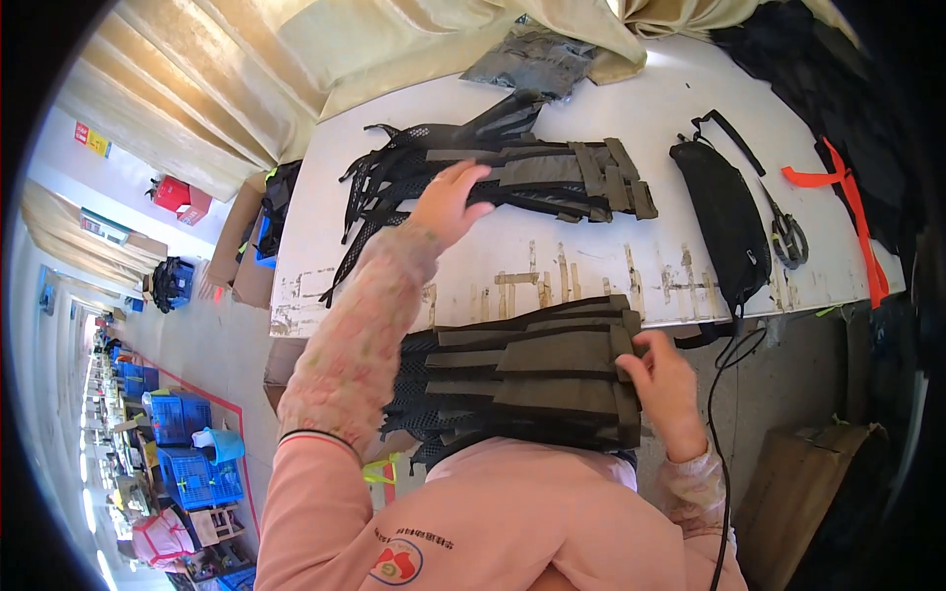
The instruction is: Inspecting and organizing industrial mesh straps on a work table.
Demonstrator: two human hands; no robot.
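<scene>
A stack of dark olive-grey fabric panels with black mesh ends (pixel 552 357) lies across my lap, against the table's near edge. My right hand (pixel 666 394) grips its right edge, thumb bent over the border strip. My left hand (pixel 451 203) reaches forward over the table, fingers stretched and thumb apart, holding nothing. Just beyond it, a second pile of similar olive-grey panels (pixel 547 172) is spread with black mesh strips to the left. Whether the left fingertips touch this pile I cannot tell.
On the white table (pixel 581 266), marked with tape scraps, lie a black zipped pouch (pixel 724 212), scissors (pixel 788 239) and a red-orange strap (pixel 855 212). Black fabric (pixel 818 89) heaps at the far right, and a plastic bag (pixel 532 61) lies at the back. A cardboard box (pixel 803 492) stands below right.
</scene>
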